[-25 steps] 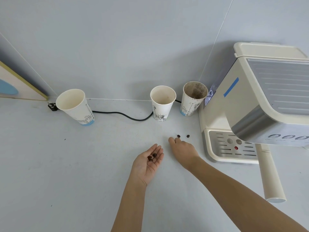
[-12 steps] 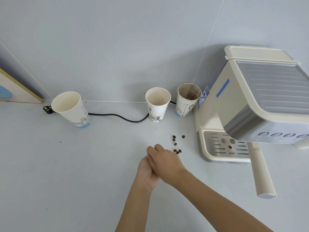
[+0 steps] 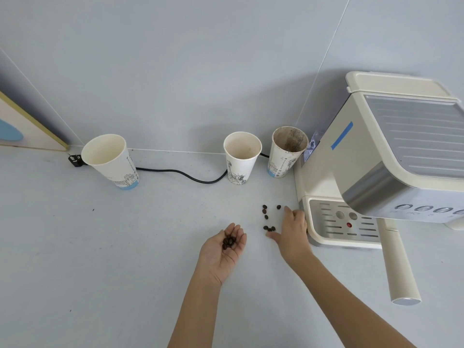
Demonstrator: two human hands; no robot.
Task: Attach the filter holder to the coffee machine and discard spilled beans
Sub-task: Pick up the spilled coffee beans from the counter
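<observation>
Several dark coffee beans (image 3: pixel 268 217) lie scattered on the white counter just left of the cream coffee machine (image 3: pixel 376 156). My left hand (image 3: pixel 223 249) is palm up and cupped, with several beans resting in it. My right hand (image 3: pixel 292 229) rests on the counter with fingers spread, beside the scattered beans and touching the machine's drip tray (image 3: pixel 339 224). The filter holder's cream handle (image 3: pixel 399 264) sticks out toward me from under the machine's head.
Three paper cups stand along the wall: one at the left (image 3: pixel 110 160), one in the middle (image 3: pixel 241 156), and a coffee-stained one (image 3: pixel 287 150) beside the machine. A black power cord (image 3: pixel 180 173) runs behind them. A board (image 3: pixel 22 126) leans at the far left.
My right hand was over my left palm half a second ago; it has moved right to the counter by the drip tray. My left palm now holds more beans than a second ago.
</observation>
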